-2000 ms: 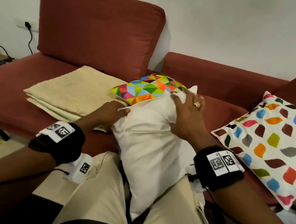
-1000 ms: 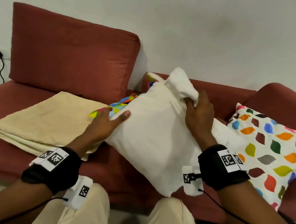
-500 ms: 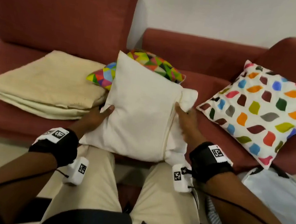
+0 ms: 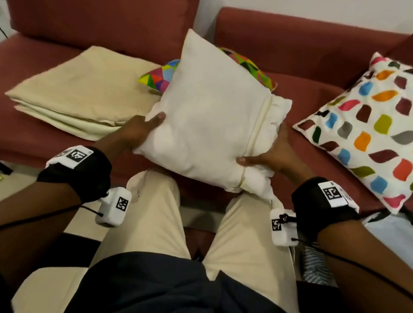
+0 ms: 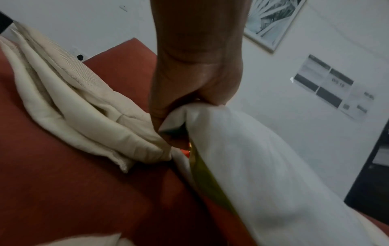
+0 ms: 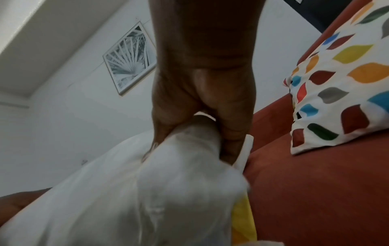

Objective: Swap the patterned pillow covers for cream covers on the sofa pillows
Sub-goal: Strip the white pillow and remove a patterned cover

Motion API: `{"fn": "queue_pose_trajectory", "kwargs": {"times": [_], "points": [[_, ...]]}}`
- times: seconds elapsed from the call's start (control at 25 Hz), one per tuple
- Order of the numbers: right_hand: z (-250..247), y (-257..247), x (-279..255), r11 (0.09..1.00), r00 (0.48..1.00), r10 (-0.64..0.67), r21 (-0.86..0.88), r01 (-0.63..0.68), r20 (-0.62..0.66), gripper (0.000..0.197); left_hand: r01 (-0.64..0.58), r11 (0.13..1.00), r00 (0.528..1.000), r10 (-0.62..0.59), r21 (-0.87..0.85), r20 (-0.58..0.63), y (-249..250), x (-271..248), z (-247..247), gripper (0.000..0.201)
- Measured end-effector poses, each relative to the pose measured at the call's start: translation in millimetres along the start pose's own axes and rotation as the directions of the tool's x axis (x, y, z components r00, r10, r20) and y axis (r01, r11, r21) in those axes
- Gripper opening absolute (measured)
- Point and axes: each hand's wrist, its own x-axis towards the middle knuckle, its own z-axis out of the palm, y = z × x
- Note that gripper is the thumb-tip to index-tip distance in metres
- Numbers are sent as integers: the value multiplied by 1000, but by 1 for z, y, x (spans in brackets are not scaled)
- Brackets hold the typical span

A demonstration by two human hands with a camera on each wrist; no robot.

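- Step: you are fitting the cream fabric cover [image 4: 206, 109] over the white pillow insert [image 4: 274, 112], which protrudes at the zip edge.
- Left hand [image 4: 137, 131] grips the cover's closed corner; right hand [image 4: 271, 154] clasps the open edge.
- Next, likely: tuck insert in, close zip.

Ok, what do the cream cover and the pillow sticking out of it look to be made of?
Cream cover: looks like matte woven cloth, perhaps cotton; it creases softly, has no sheen, and a stitched seam or zip line runs down its open side. Pillow: whiter, thinner fabric, bunched and puffy where it bulges out, so probably a soft fibre fill, though none shows. The left hand and right hand dent both easily.
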Motion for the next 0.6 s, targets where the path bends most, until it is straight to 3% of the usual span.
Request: {"fn": "queue_pose_trajectory", "kwargs": {"times": [0.04, 0.12, 0.2, 0.32, 0.44, 0.6], "points": [[1, -3, 2, 992, 996, 4, 127, 7, -87, 145, -31, 996, 997, 25, -86, -73, 6, 5, -10, 69], [5, -9, 7, 947, 978, 14, 317, 54, -209, 141, -79, 924, 997, 68, -375, -42, 11, 14, -33, 65], [9, -16, 6, 899, 955, -185, 353, 259, -231, 133, -114, 811, 992, 121, -574, -26, 11, 16, -47, 56], [18, -19, 4, 861, 855, -480, 82, 502, -195, 107, -160, 726, 985, 70, -669, -160, 2, 26, -49, 43], [26, -19, 12, 784, 736, -621, -216, 582, -270, 59, -152, 731, 965, -36, -665, -261, -11, 40, -47, 34], [27, -29, 18, 663, 669, -736, -312, 681, -103, 28, -124, 736, 920, -166, -666, -356, -19, 50, -65, 30]]}}
